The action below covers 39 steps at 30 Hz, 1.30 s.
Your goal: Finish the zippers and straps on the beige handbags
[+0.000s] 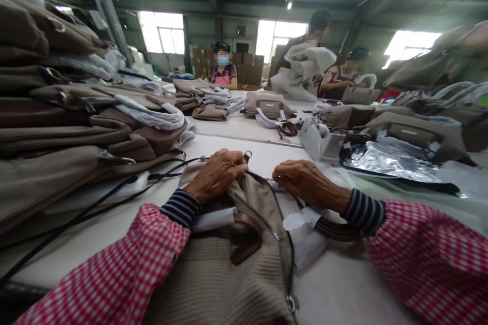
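A taupe ribbed handbag (198,269) lies in front of me, its zipper (267,218) running along the near right edge. A brown leather handle (246,244), partly wrapped in white paper, rests across it. My left hand (223,175) is closed on the bag's far corner, beside a small metal ring (248,154) on a tab. To the right of the bag, my right hand (312,183) has its fingers curled together; what they hold, if anything, is hidden. Below that hand lies a coiled brown strap (339,228) with white wrapping around part of it.
Similar bags (87,127) are piled high on the left. More bags (407,129) and silvery wrapping (392,160) lie on the right. Black cords (114,203) cross the white table (259,137) at left. Several people, one a person in a mask (223,68), are across the table.
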Each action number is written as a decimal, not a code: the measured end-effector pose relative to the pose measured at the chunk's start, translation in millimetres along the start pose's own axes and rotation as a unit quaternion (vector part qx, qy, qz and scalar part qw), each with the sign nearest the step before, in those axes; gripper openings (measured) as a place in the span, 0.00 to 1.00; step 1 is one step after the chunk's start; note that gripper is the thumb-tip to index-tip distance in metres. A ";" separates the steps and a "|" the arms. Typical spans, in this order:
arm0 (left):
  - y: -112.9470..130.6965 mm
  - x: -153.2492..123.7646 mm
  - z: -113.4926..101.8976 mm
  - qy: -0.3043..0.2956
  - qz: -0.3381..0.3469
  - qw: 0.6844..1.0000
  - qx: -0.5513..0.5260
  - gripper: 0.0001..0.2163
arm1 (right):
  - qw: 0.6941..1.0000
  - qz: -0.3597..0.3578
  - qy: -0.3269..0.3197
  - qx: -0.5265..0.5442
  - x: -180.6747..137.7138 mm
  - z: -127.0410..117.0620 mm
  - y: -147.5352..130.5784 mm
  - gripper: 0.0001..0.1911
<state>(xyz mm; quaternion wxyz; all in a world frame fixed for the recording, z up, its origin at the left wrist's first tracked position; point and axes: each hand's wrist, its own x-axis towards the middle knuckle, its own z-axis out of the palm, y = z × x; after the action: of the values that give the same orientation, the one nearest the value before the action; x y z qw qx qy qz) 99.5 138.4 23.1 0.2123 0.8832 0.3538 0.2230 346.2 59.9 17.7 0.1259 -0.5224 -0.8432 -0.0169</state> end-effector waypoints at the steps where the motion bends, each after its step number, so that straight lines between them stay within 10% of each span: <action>1: 0.4 0.1 -0.1 0.001 0.000 1.000 0.004 0.10 | 1.000 0.010 0.004 0.002 0.5 -0.5 0.3 0.08; 18: 4.2 -0.6 -1.3 0.022 0.007 1.000 0.017 0.09 | 0.994 0.079 0.061 0.039 26.5 -12.5 -60.7 0.04; 39: 2.1 -0.8 0.0 0.016 0.026 0.999 0.025 0.10 | 0.979 0.130 0.084 0.134 35.7 2.4 -62.8 0.08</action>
<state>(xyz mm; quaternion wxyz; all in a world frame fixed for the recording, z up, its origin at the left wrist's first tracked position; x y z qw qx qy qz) 100.1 136.5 24.1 0.1787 0.8935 0.3393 0.2337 275.1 63.1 30.1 0.2660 -0.6028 -0.7491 0.0687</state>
